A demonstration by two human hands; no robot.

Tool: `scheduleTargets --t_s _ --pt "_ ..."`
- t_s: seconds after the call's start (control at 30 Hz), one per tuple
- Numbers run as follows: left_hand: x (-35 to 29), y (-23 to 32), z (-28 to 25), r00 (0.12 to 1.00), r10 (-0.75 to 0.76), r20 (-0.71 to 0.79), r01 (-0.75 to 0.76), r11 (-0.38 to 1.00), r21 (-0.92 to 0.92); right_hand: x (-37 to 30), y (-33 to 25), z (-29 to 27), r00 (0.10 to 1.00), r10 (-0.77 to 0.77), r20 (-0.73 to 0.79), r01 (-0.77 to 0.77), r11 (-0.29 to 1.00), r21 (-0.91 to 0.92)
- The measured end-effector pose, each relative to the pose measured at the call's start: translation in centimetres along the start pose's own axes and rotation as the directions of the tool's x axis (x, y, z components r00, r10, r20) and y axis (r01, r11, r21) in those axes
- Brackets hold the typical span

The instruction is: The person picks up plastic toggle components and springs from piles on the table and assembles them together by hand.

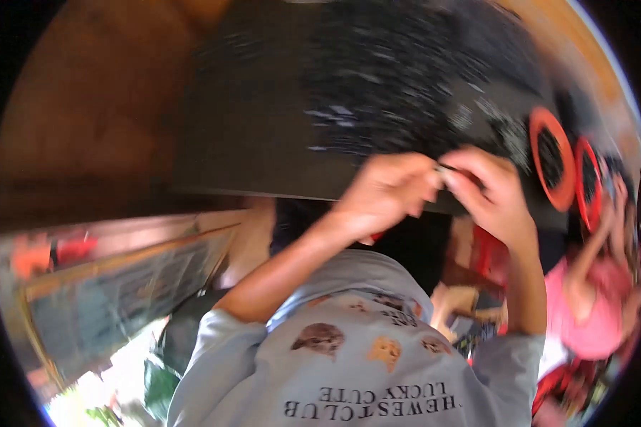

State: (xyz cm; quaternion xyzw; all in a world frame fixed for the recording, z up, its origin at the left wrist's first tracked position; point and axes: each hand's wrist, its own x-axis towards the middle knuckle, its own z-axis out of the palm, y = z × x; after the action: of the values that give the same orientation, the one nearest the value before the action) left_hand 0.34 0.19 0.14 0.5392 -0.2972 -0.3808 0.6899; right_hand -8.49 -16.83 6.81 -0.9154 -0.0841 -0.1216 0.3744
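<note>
My left hand (pixel 392 186) and my right hand (pixel 490 186) meet in front of me, above the near edge of the dark table (pixel 249 153). Thumbs and fingers of both are pinched closed at the same spot. Between the fingertips shows a small dark piece (pixel 449 167) with a pale bit at its end; it is too small and blurred to name. Just beyond the hands spreads a loose pile of small black pieces (pixel 384 78). To its right lies a scatter of small pale pieces (pixel 509 132).
Two round red-rimmed trays (pixel 561 192) (pixel 582 153) with dark contents stand at the right. Beyond them a person in a pink top (pixel 598 306) has their arms at the table. A wooden-framed panel (pixel 121 306) lies at the lower left. Brown wooden surface (pixel 100 107) borders the dark tabletop.
</note>
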Motion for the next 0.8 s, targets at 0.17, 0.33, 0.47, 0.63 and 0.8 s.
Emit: scheduleTargets --t_s 0.17,0.33,0.47,0.63,0.8 --pt "-0.7 0.9 0.6 0.977 0.21 -0.031 -0.207 0.974 0.089 1.0 -1.6 -0.3 0.998 -0.051 -0.03 0.047 0.989 -0.139" --pt "-1.6 2.2 2.0 0.86 0.496 -0.122 -0.444 0.844 0.301 -0.2 -1.1 -0.8 0.992 0.083 -0.093 -0.08 0.996 0.038" --pt "-2.4 2.3 2.5 0.843 0.507 -0.178 -0.419 0.828 0.373 -0.6 2.0 -1.2 0.996 0.043 -0.084 -0.024 0.976 0.216" --pt "-2.4 2.3 4.3 0.837 0.518 -0.176 -0.406 0.804 0.435 -2.1 3.5 -2.2 0.989 0.031 -0.147 0.03 0.917 0.398" --pt "-2.2 2.6 5.0 0.87 0.473 -0.139 -0.367 0.809 0.459 -3.1 4.1 -2.9 0.983 0.154 -0.099 -0.061 0.789 0.612"
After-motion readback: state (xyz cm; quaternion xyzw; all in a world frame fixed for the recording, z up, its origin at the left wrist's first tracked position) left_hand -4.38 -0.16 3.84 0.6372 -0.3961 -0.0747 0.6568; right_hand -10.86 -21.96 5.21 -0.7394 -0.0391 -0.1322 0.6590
